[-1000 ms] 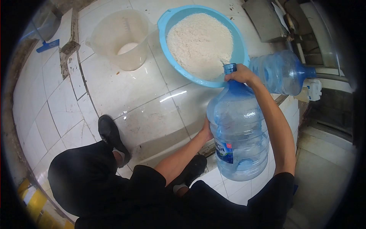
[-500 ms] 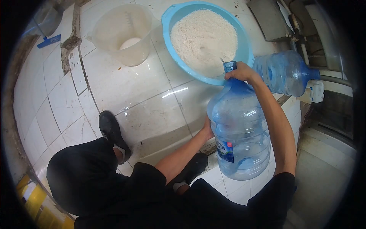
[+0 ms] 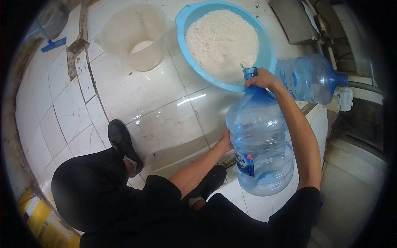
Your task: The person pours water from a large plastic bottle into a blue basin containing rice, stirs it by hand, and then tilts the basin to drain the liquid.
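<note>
A large clear-blue water jug (image 3: 262, 136) leans with its mouth over the rim of a light-blue basin (image 3: 185, 39). My right hand (image 3: 264, 78) is closed around the jug's neck. Against the jug's side rests my left hand (image 3: 227, 139), supporting it, with the fingers partly hidden behind the plastic. Clear water (image 3: 242, 65) comes out of the mouth into the basin. White grainy material (image 3: 221, 39), like rice, fills much of the basin, with a small wet hollow near the stream. The jug looks nearly empty, with a little liquid low inside.
A translucent measuring bucket (image 3: 144, 62) stands on the tiled floor left of the basin. Another blue water jug (image 3: 308, 78) lies on its side to the right. A blue squeegee (image 3: 53, 44) is at the far left. A raised tile edge runs near my shoes (image 3: 120, 136).
Very little differs. Water keeps coming from the jug's mouth, and both hands hold the same places on the jug. The whole view has shifted slightly.
</note>
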Action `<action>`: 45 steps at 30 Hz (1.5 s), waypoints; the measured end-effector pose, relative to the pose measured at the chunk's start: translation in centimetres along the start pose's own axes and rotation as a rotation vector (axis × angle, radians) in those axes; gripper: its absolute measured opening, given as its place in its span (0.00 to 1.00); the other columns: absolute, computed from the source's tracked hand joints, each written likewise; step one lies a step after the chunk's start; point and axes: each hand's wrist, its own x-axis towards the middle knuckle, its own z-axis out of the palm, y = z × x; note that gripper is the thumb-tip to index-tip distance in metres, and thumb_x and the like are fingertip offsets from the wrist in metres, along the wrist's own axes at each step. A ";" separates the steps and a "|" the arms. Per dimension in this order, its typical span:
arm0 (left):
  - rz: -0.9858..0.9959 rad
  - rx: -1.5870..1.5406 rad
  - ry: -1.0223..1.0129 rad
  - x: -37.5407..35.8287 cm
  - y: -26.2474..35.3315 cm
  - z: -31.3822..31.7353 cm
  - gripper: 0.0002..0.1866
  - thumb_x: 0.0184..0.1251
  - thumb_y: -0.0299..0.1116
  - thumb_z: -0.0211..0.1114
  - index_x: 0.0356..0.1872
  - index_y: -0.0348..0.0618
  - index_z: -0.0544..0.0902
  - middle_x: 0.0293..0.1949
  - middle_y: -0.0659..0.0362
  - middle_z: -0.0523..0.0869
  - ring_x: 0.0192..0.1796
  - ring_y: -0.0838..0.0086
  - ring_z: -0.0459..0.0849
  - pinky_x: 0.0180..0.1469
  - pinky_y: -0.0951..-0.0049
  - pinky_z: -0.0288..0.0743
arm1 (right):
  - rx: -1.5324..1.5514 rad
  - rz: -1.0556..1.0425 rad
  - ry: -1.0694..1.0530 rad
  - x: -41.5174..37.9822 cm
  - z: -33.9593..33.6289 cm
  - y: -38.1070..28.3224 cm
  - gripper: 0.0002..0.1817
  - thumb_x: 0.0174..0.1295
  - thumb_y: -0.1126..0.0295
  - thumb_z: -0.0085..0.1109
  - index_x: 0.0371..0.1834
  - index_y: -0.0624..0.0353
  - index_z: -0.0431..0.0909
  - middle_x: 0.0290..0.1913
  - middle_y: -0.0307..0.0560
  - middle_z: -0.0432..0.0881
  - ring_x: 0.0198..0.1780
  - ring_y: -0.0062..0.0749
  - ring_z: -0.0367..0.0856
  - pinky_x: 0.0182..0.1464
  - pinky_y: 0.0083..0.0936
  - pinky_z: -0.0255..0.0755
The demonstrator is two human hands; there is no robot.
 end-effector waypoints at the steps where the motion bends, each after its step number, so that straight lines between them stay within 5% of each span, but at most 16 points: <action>1: -0.004 0.002 0.004 -0.1 0.0 0.1 0.44 0.74 0.70 0.40 0.71 0.41 0.72 0.63 0.46 0.81 0.59 0.57 0.85 0.64 0.52 0.79 | -0.002 0.001 0.003 -0.2 0.0 -0.2 0.21 0.40 0.61 0.79 0.34 0.67 0.88 0.39 0.55 0.89 0.42 0.41 0.87 0.47 0.31 0.78; 10: -0.005 0.059 0.133 -0.2 0.0 -0.3 0.43 0.74 0.70 0.40 0.69 0.40 0.73 0.59 0.49 0.84 0.57 0.59 0.86 0.62 0.54 0.80 | -0.035 0.011 0.024 0.1 0.1 0.0 0.22 0.39 0.61 0.79 0.33 0.69 0.88 0.38 0.56 0.89 0.40 0.42 0.86 0.44 0.32 0.78; 15: -0.016 -0.012 0.054 0.4 0.0 -0.9 0.44 0.72 0.70 0.42 0.74 0.45 0.69 0.69 0.44 0.75 0.67 0.50 0.78 0.68 0.42 0.72 | -0.019 0.000 -0.012 0.1 0.0 0.0 0.23 0.38 0.60 0.79 0.32 0.68 0.88 0.38 0.56 0.89 0.40 0.42 0.87 0.45 0.32 0.78; 18: 0.011 0.057 0.091 -0.8 0.1 0.7 0.45 0.73 0.71 0.41 0.66 0.35 0.76 0.58 0.45 0.84 0.57 0.56 0.85 0.61 0.53 0.80 | -0.020 -0.008 -0.008 0.2 0.1 0.0 0.23 0.38 0.59 0.79 0.32 0.68 0.88 0.37 0.56 0.88 0.40 0.42 0.87 0.45 0.32 0.78; 30: -0.046 0.011 -0.029 0.8 0.1 -1.5 0.46 0.73 0.72 0.40 0.73 0.41 0.69 0.68 0.44 0.76 0.63 0.51 0.81 0.65 0.48 0.76 | -0.050 0.004 -0.005 0.4 0.2 0.1 0.25 0.38 0.58 0.79 0.33 0.69 0.88 0.38 0.57 0.89 0.41 0.43 0.87 0.46 0.32 0.78; 36: 0.107 0.069 0.027 0.3 -0.3 -0.1 0.49 0.70 0.75 0.39 0.71 0.38 0.72 0.66 0.42 0.77 0.61 0.51 0.83 0.65 0.49 0.76 | -0.050 -0.001 -0.004 0.5 0.2 0.1 0.25 0.38 0.58 0.79 0.33 0.68 0.88 0.38 0.57 0.88 0.41 0.43 0.87 0.46 0.32 0.78; 39: -0.048 0.030 -0.014 0.2 0.1 -0.9 0.50 0.70 0.76 0.39 0.71 0.37 0.70 0.67 0.43 0.77 0.61 0.50 0.82 0.67 0.50 0.75 | -0.079 0.000 0.017 -0.1 0.1 -0.1 0.24 0.38 0.58 0.79 0.33 0.68 0.88 0.38 0.57 0.88 0.42 0.43 0.87 0.46 0.32 0.78; 45: 0.075 0.047 0.026 0.5 -0.2 -0.6 0.49 0.71 0.75 0.38 0.72 0.37 0.70 0.65 0.41 0.78 0.63 0.50 0.81 0.67 0.48 0.75 | -0.058 -0.011 0.031 0.0 0.2 -0.3 0.24 0.39 0.58 0.79 0.32 0.68 0.88 0.38 0.57 0.88 0.41 0.43 0.87 0.46 0.33 0.78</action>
